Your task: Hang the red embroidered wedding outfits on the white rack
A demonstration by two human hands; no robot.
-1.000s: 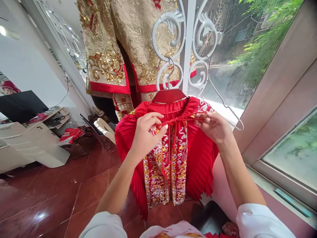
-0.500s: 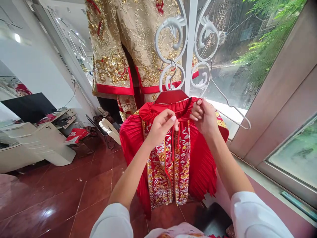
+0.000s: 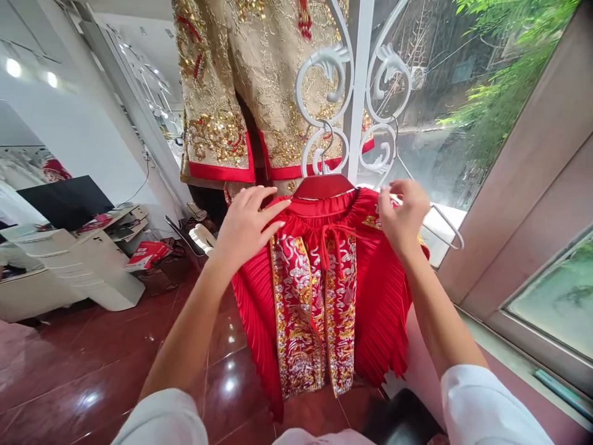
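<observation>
A red pleated garment (image 3: pixel 380 296) with sequinned, embroidered front panels (image 3: pixel 301 327) hangs before me on a red hanger (image 3: pixel 323 185). Its gathered neck has a thin red cord (image 3: pixel 327 247) knotted at the front, with the ends hanging down. On the left shoulder of the garment lies my left hand (image 3: pixel 248 225), fingers spread over the cloth beside the collar. My right hand (image 3: pixel 404 213) is at the other shoulder, fingers loosely bent, thumb and forefinger apart; I see nothing held in it. Its far fingers are partly hidden and a little blurred.
White scrolled ironwork (image 3: pixel 324 74) carries the hanger hook and a bare wire hanger (image 3: pixel 447 225). Behind hangs a gold embroidered garment (image 3: pixel 273 86) with red hems. A window frame (image 3: pixel 504 204) stands at right. A desk with a black monitor (image 3: pixel 67 207) is at left.
Both hands have left the neck cord and moved apart, the left to the left shoulder, the right outward. The cord now hangs knotted at the neck. The view has shifted slightly.
</observation>
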